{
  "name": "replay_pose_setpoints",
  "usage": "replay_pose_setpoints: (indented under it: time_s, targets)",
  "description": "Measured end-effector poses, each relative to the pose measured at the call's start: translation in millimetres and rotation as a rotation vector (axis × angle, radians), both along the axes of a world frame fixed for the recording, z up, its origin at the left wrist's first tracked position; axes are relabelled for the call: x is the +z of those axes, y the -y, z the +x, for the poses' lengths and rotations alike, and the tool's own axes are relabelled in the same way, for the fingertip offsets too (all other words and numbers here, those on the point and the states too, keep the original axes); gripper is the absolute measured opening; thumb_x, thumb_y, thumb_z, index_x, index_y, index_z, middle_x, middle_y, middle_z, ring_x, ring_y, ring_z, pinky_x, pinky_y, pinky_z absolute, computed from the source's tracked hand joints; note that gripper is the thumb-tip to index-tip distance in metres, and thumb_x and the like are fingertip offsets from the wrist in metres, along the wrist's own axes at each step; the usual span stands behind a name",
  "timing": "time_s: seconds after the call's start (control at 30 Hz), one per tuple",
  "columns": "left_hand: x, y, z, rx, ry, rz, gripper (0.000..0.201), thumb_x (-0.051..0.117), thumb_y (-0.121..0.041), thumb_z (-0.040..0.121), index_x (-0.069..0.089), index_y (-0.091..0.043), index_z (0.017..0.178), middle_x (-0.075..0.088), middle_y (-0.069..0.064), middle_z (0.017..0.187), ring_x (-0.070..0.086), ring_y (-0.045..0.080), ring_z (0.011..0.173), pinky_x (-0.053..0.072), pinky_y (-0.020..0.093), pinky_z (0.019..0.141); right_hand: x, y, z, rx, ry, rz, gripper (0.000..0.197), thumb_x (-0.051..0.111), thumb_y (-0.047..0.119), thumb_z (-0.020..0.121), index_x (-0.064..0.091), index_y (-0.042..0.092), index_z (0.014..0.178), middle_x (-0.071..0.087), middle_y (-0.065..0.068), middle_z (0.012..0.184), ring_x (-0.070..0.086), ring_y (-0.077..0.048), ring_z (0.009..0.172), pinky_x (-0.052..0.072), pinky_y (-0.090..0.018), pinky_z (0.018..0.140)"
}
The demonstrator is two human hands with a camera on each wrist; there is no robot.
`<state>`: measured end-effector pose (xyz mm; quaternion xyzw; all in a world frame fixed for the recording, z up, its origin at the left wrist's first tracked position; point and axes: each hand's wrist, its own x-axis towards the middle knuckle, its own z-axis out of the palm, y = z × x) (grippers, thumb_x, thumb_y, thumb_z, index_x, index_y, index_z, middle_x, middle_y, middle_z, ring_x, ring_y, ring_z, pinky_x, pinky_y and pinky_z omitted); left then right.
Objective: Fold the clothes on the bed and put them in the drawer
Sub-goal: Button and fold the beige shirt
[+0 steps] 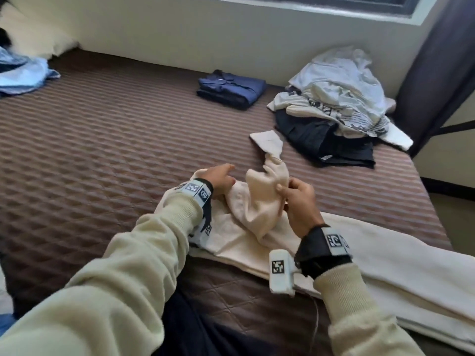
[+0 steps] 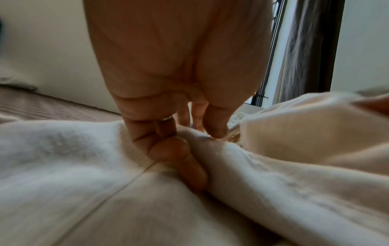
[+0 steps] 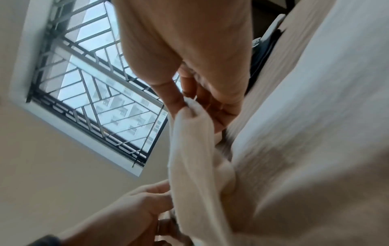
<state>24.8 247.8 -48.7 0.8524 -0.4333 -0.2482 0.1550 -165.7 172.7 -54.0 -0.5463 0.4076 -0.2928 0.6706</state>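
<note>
Hands at work on a cream garment (image 1: 259, 209), which is lying across the near part of the bed (image 1: 108, 129), directly under both of our wrists. We are pinching a raised fold of the cream garment with our right hand (image 1: 299, 201), thumb against fingertips; the right wrist view is showing that pinch (image 3: 189, 106) against a barred window (image 3: 90, 83). Our left hand (image 1: 221, 178) is resting on the same cloth just left of that fold, and in the left wrist view its fingers (image 2: 168, 146) are pressing down into a crease, with cloth gathered between thumb and fingers. A twisted sleeve (image 1: 268, 143) is trailing away beyond the right hand. Farther out past the right hand, an unfolded heap of pale and dark clothes (image 1: 339, 98) is sitting near the wall and a dark curtain (image 1: 437, 68). Beyond the left hand, well apart from it, a folded navy stack (image 1: 231, 88) is lying flat. Far off to the left of the left hand, light blue cloth (image 1: 23, 73) is bunching at the bed's edge, beside a white pillow (image 1: 33, 34).
</note>
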Motion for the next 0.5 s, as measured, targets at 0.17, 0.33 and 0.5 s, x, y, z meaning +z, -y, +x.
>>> replay_pose_setpoints:
  time_s: [0.17,0.33,0.5]
  targets:
    - [9,3,10,-0.007,-0.162,0.087,0.026,0.053,-0.031,0.098,0.067,-0.014,0.112,0.062,0.007,0.083,0.056,0.02,0.063,0.048,0.025,0.051,0,-7,-40,0.013,0.166,0.227,0.017,0.051,-0.005,0.091,0.064,0.006,0.096,0.068,-0.007,0.084,0.061,-0.019,0.077,0.049,-0.033,0.07]
    - [23,-19,28,0.031,-0.231,0.118,0.015,0.074,-0.022,0.085,0.072,-0.01,0.094,0.056,0.007,0.074,0.05,0.02,0.066,0.048,0.028,0.056,-15,-23,-51,-0.09,0.239,0.257,0.021,0.051,-0.005,0.091,0.065,0.009,0.099,0.068,-0.004,0.081,0.061,-0.015,0.072,0.05,-0.027,0.061]
    - [28,-45,31,-0.025,-0.226,-0.019,0.019,0.078,-0.011,0.076,0.061,-0.019,0.081,0.062,0.002,0.081,0.058,0.017,0.072,0.053,0.035,0.066,-17,-38,-61,-0.075,0.378,0.286,0.032,0.047,-0.009,0.088,0.064,0.006,0.111,0.067,-0.007,0.087,0.06,-0.014,0.075,0.049,-0.032,0.073]
